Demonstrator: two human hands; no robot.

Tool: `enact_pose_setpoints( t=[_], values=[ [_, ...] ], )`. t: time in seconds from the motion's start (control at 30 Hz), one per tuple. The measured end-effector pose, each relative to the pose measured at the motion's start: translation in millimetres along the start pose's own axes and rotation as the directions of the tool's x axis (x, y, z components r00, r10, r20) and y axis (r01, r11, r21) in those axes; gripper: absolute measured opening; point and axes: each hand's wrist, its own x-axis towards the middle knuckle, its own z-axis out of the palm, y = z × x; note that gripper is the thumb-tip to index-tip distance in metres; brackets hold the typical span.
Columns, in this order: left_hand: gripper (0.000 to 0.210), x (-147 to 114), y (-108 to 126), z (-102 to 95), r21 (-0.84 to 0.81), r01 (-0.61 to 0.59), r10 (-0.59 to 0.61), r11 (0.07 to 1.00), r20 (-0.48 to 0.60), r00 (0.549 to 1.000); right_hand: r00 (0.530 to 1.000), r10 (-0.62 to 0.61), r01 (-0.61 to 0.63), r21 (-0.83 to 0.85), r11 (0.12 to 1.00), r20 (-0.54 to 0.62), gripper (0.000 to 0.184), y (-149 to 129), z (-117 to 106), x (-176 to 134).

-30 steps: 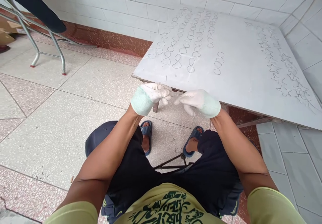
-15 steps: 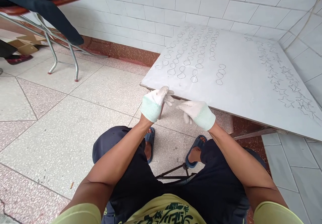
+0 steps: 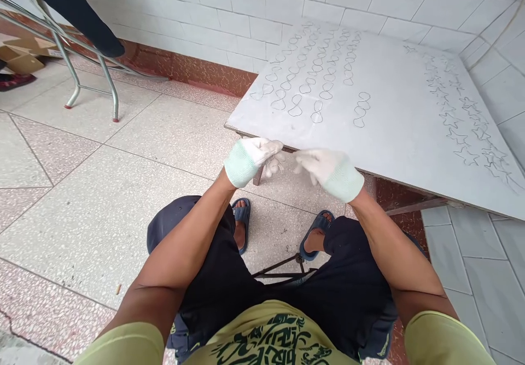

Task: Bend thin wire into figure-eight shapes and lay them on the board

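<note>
Both hands wear white knit gloves with pale green cuffs and meet in front of the white tabletop's near edge. My left hand [image 3: 264, 154] is closed, thumb and fingers pinched together. A faint thin wire shows at its fingertips, mostly hidden by the glove. My right hand [image 3: 326, 169] is a short gap to the right, its curled fingers smeared by motion; whether it holds anything is unclear. Beyond the hands, several looped wire shapes [image 3: 317, 111] lie in rows on the tabletop [image 3: 394, 129]. Star-shaped wire pieces [image 3: 465, 154] lie along its right side.
White tiled wall [image 3: 229, 23] borders the tabletop at the back. A folding metal-legged stool or table [image 3: 107, 88] with dark cloth hanging over it stands at far left, near a cardboard box [image 3: 20, 58]. Below me are my sandals [image 3: 241, 217] and a black metal stand [image 3: 279, 272].
My right hand has shifted slightly up and right, and its fingers now blur. My left hand has moved slightly left, still pinched. The view has tilted a little.
</note>
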Motion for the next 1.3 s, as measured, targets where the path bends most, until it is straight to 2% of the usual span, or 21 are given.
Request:
enact_pose_setpoints(
  t=[0.07, 0.13, 0.2, 0.27, 0.33, 0.47, 0.53, 0.63, 0.77, 0.83, 0.9, 0.97, 1.0, 1.07, 1.17, 1.23, 1.3],
  values=[
    [0.054, -4, 4, 2.0, 0.062, -0.010, 0.009, 0.998, 0.028, 1.000, 0.975, -0.121, 0.103, -0.102, 0.989, -0.188, 0.038, 5, -1, 6],
    [0.054, -8, 10, 3.9, 0.146, -0.033, 0.025, 0.989, 0.057, 0.998, 0.920, -0.316, 0.258, -0.247, 0.934, -0.233, 0.044, 7, -2, 11],
    [0.057, -12, 13, 5.2, 0.239, -0.041, 0.025, 0.970, 0.070, 0.997, 0.872, -0.468, 0.391, -0.372, 0.842, -0.142, 0.037, 5, -2, 15],
    [0.062, -14, 13, 6.6, 0.301, -0.053, 0.032, 0.952, 0.074, 0.997, 0.851, -0.525, 0.475, -0.422, 0.773, -0.005, 0.026, 1, -2, 19],
    [0.067, -14, 11, 8.8, 0.315, -0.074, 0.053, 0.946, 0.073, 0.996, 0.826, -0.554, 0.540, -0.426, 0.726, 0.103, 0.027, -1, -1, 22],
    [0.072, -12, 4, 16.2, 0.289, -0.124, 0.118, 0.949, 0.039, 0.992, 0.742, -0.651, 0.636, -0.472, 0.610, 0.160, 0.043, 7, 2, 28],
    [0.072, -11, 2, 20.5, 0.267, -0.119, 0.125, 0.956, -0.003, 0.992, 0.727, -0.664, 0.642, -0.516, 0.567, 0.174, 0.048, 11, 5, 29],
    [0.073, -11, -2, 25.8, 0.219, -0.121, 0.136, 0.968, -0.057, 0.989, 0.753, -0.635, 0.593, -0.599, 0.539, 0.174, 0.050, 11, 10, 26],
    [0.070, -12, -5, 28.5, 0.166, -0.141, 0.159, 0.976, -0.099, 0.982, 0.813, -0.567, 0.508, -0.640, 0.576, 0.134, 0.044, 5, 14, 20],
    [0.066, -11, -5, 27.7, 0.172, -0.120, 0.138, 0.978, -0.095, 0.986, 0.846, -0.528, 0.467, -0.579, 0.668, 0.075, 0.042, 3, 14, 17],
    [0.062, -11, -4, 26.2, 0.169, -0.093, 0.112, 0.981, -0.101, 0.989, 0.895, -0.432, 0.343, -0.451, 0.824, -0.110, 0.037, 2, 13, 14],
    [0.060, -10, -4, 25.1, 0.145, -0.070, 0.089, 0.987, -0.126, 0.988, 0.926, -0.247, 0.175, -0.254, 0.951, -0.285, 0.034, 1, 12, 11],
    [0.060, -9, -4, 24.8, 0.128, -0.064, 0.082, 0.990, -0.143, 0.986, 0.942, -0.147, 0.101, -0.161, 0.982, -0.301, 0.036, 1, 12, 9],
    [0.060, -7, -4, 25.0, 0.106, -0.058, 0.077, 0.993, -0.184, 0.980, 0.986, -0.008, -0.001, -0.052, 0.999, -0.169, 0.042, 0, 16, 7],
    [0.062, -6, -5, 26.3, 0.094, -0.075, 0.095, 0.993, -0.233, 0.968, 0.999, 0.003, -0.002, -0.019, 1.000, 0.052, 0.041, 1, 28, 8],
    [0.063, -6, -6, 26.4, 0.088, -0.097, 0.116, 0.991, -0.240, 0.964, 0.996, -0.021, 0.017, 0.041, 0.999, 0.082, 0.034, 4, 38, 9],
    [0.063, -6, -7, 24.6, 0.075, -0.110, 0.125, 0.991, -0.230, 0.965, 0.998, 0.022, -0.031, 0.135, 0.990, 0.064, 0.029, 8, 46, 10]
  ],
)
